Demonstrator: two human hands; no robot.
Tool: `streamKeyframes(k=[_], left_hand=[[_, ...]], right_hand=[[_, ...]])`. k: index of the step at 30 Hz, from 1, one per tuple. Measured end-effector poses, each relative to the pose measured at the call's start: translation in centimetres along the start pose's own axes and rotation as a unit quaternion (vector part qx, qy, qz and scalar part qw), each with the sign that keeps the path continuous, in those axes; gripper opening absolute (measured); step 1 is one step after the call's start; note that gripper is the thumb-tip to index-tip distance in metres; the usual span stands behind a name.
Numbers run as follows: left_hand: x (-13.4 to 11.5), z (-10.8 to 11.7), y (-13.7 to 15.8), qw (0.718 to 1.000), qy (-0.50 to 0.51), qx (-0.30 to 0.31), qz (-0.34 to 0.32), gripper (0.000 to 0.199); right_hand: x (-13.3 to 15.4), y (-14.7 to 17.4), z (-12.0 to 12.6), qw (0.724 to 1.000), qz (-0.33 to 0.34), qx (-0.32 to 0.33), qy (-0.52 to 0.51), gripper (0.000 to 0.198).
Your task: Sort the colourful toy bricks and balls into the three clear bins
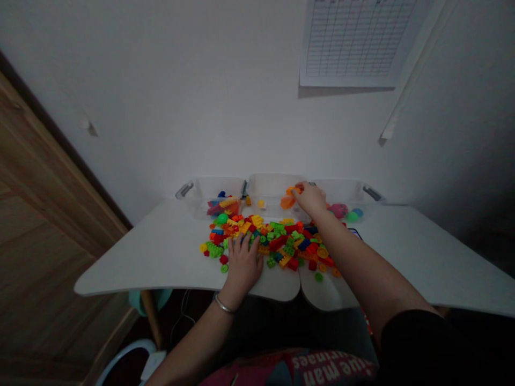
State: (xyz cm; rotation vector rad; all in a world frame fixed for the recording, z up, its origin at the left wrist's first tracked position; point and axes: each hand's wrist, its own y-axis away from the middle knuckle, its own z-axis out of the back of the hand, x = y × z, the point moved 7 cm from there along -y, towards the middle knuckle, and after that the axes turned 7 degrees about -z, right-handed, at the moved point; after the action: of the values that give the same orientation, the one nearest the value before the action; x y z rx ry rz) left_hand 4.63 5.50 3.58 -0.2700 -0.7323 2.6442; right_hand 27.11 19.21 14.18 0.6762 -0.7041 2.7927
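A heap of toy building bricks (277, 241) in red, yellow, green, blue and orange spreads over the middle of the white table. My left hand (244, 265) rests on the heap's near left part, fingers spread and touching bricks. Over the middle clear plastic bin (265, 185), my right hand (313, 199) pinches an orange toy brick (294, 190). Just below it shows another orange shape (287, 202); whether it is held too, I cannot tell. A small yellow piece (261, 203) lies in this bin.
The left clear bin (205, 187) contains several bricks. Pink, green and blue round pieces lie in the right clear bin (341, 188), partly behind my right arm. A phone edge (355, 233) shows beside that forearm. The table (140, 257) has a notch at its front edge.
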Motion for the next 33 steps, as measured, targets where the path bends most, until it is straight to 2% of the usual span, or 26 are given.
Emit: streamKeyframes(k=[3,5,12,15,18,22,24,28,33], left_hand=[[0.1,-0.1,-0.1,1.0,-0.001,0.005,0.001,0.048],[0.1,-0.2,-0.1,1.0,-0.002,0.007,-0.001,0.047],[0.3,-0.3,0.0,1.0,0.006,0.003,-0.003,0.046],[0.3,-0.3,0.0,1.0,0.008,0.001,-0.001,0.046],[0.3,-0.2,-0.1,1.0,0.004,0.0,-0.001,0.046],[0.1,-0.1,0.0,1.0,0.002,0.0,-0.004,0.046],[0.0,0.0,0.0,1.0,0.001,0.001,-0.005,0.046],[-0.1,0.3,0.0,1.0,0.002,-0.005,-0.005,0.045],[-0.1,0.4,-0.1,1.0,0.017,-0.008,-0.008,0.045]], right_hand=[[0.7,0.2,-1.2,0.997,0.026,0.032,0.064,0.036],[0.8,0.4,-1.6,0.996,0.04,0.031,0.072,0.038],[0.0,0.4,-2.1,0.994,0.103,0.034,0.014,0.038],[0.2,1.0,-0.9,0.992,0.124,-0.001,-0.038,0.034],[1.0,3.0,1.4,0.98,0.16,-0.053,-0.108,0.03],[1.9,7.4,3.1,0.963,0.209,-0.049,-0.163,0.028],[1.8,9.6,2.6,0.965,0.208,-0.019,-0.156,0.026],[1.2,13.3,-0.3,0.973,0.208,0.039,-0.091,0.032],[0.9,15.5,-3.0,0.974,0.207,0.077,-0.048,0.041]])
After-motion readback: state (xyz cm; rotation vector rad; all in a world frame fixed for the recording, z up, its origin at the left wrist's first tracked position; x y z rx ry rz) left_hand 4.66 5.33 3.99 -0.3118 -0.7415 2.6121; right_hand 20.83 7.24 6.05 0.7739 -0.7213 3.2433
